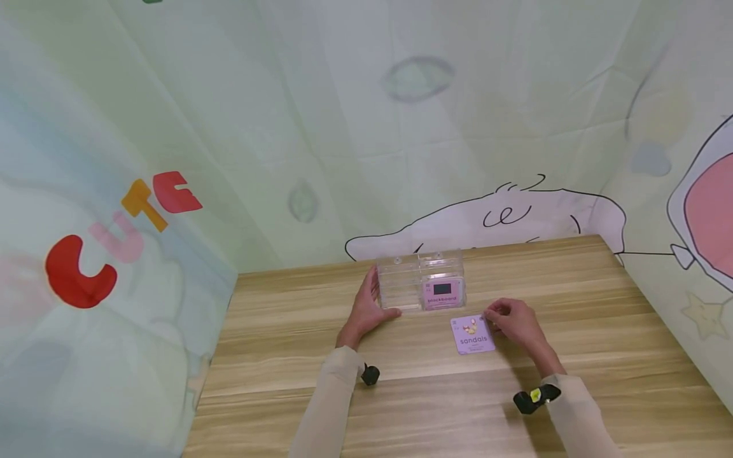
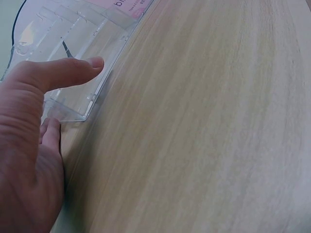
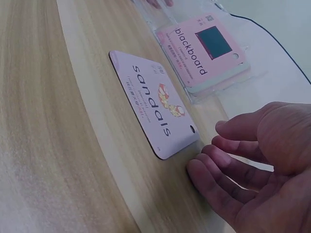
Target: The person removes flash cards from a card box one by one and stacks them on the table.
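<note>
A clear plastic card holder (image 1: 399, 280) with stepped compartments stands near the back of the table. In its right part sits a pink "blackboard" card (image 3: 206, 46); the left part holds no card. My left hand (image 1: 366, 310) is at the holder's left end, fingers straight along its side. The left thumb (image 2: 73, 72) reaches across in front of the clear plastic. In front of the holder, a lilac "sandals" card (image 3: 150, 104) lies on the wood. Beside its holed corner, my right hand (image 1: 515, 323) has loosely bent fingers, with nothing between thumb and fingertips.
The wood-grain table (image 1: 275, 337) runs back to a printed cloth backdrop (image 1: 321, 127). A black wrist camera (image 1: 370, 374) is worn on the left wrist, and another wrist camera (image 1: 536, 398) on the right. The table's right edge lies beyond the right hand.
</note>
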`<move>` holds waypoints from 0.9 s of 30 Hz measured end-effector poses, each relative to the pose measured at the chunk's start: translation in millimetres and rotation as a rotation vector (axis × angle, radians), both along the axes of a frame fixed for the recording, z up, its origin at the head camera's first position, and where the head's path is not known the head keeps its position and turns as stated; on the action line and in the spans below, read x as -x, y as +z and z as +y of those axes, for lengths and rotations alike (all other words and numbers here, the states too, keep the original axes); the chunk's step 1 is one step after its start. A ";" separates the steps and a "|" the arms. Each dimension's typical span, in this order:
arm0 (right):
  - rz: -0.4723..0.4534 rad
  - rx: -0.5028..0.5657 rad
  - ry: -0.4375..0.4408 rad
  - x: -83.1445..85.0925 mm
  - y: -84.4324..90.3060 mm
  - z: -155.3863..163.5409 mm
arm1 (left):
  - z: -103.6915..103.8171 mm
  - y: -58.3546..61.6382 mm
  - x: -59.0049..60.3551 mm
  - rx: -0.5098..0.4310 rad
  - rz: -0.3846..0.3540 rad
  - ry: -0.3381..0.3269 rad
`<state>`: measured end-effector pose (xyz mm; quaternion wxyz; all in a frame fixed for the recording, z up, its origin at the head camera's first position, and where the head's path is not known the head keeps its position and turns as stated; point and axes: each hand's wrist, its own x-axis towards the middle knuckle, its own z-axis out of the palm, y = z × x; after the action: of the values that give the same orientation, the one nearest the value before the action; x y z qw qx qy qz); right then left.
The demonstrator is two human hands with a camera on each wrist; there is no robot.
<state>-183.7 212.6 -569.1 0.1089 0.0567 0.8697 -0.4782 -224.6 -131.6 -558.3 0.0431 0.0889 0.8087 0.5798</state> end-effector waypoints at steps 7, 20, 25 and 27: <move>0.002 -0.001 0.007 0.3 5.4 -2.0 | 0.2 -0.7 0.2 -0.002 0.007 0.001; 0.178 -0.028 0.062 9.1 14.7 -12.5 | -0.4 -12.4 5.2 0.000 0.010 0.007; 0.223 -0.004 0.066 13.1 17.8 -18.9 | -1.6 -36.9 14.4 -0.003 0.025 0.031; 0.232 0.021 0.068 14.5 17.8 -21.4 | -2.5 -40.1 15.9 0.002 0.027 0.029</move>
<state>-198.2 191.3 -551.3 0.0244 -0.0294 0.8728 -0.4866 -240.5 -134.1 -598.4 0.0242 0.0850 0.8110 0.5784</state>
